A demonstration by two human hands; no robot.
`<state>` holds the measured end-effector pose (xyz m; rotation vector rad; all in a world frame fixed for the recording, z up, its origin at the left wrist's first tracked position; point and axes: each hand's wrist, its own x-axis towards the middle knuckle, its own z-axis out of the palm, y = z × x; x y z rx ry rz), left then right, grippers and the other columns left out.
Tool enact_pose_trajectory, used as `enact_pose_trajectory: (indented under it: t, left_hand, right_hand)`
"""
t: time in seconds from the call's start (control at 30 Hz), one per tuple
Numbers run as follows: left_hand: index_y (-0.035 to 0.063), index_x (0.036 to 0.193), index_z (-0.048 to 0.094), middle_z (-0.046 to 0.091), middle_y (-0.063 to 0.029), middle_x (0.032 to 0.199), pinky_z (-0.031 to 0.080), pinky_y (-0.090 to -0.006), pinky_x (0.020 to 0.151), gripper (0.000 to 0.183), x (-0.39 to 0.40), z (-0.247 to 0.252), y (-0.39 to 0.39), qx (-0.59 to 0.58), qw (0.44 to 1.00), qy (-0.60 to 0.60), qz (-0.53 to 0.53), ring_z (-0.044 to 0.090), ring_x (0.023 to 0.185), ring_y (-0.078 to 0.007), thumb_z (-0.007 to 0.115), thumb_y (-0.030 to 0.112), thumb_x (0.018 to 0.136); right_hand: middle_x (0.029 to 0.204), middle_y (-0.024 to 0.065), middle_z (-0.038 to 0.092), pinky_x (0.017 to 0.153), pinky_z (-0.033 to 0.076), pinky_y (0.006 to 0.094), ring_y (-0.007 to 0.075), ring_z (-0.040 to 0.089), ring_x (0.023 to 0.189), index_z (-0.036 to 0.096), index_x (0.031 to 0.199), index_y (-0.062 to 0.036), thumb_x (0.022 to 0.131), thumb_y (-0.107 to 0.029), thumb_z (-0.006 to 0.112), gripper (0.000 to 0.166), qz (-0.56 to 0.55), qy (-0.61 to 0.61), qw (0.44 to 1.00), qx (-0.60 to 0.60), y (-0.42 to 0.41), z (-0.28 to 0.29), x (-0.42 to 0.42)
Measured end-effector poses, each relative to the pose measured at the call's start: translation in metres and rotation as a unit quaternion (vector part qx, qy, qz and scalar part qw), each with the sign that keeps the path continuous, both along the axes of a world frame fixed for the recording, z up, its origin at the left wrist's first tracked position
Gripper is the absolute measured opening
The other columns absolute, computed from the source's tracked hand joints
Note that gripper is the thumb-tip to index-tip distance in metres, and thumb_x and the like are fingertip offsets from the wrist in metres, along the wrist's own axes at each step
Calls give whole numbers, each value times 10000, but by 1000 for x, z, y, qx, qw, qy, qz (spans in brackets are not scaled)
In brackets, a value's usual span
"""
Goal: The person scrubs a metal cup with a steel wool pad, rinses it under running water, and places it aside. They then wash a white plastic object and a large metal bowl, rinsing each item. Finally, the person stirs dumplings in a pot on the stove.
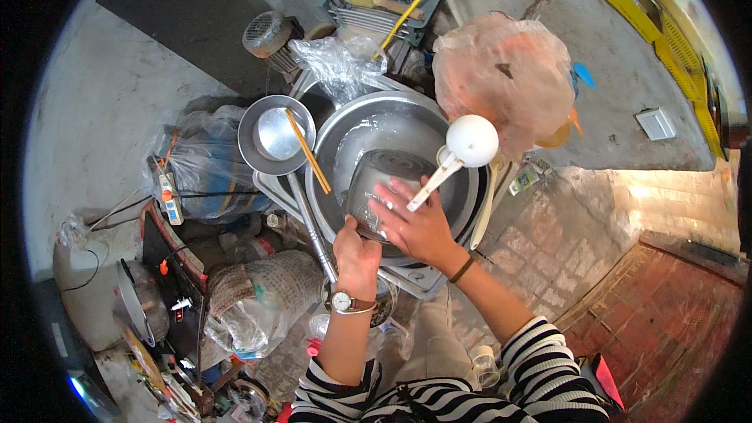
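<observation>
A clear jar with raised lettering lies tilted inside a large metal basin. My left hand, below a wristwatch, grips the jar's near end. My right hand presses its spread, wet-looking fingers along the jar's side. A white round-bowled ladle sits over the basin's right rim, and its handle crosses in front of my right hand in the picture. On the basin's left side rests a long-handled metal ladle, with wooden chopsticks across its edge. Water glistens in the basin.
A pale plastic bag bulges at the basin's back right. Behind stand a rack with brushes and a green pad, a yellow hose, and a motor. To the left sit a plastic-wrapped bundle and a power strip.
</observation>
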<state>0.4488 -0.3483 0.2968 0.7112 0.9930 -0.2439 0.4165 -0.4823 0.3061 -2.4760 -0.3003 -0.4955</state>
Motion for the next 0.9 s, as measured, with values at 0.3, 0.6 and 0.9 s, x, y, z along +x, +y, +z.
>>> enact_pose_trajectory:
  t: [0.3,0.6,0.9]
  left_hand:
    - [8,1127,435,481,-121,1169,354,-454,945,306,-31,1,44,-60,993,100,20,460,1082,-258,262,177,939]
    - [-22,1128,416,407,-162,1248,263,-511,994,298,-64,-24,62,6,981,44,-187,365,1168,-301,254,111,915]
    - [4,1227,332,297,-153,1331,201,-541,1011,353,-57,-12,27,-141,986,90,-29,273,1225,-335,242,176,932]
  right_hand:
    - [897,223,577,758,421,401,384,534,874,531,989,-15,842,-292,450,324,-174,181,896,366,-23,-144,52]
    - [815,83,618,720,459,291,188,591,778,579,861,-22,838,-198,455,217,-94,312,660,677,-9,-59,66]
    - [993,175,550,831,392,386,316,519,940,518,997,22,859,-311,449,368,-141,133,964,180,20,-28,45]
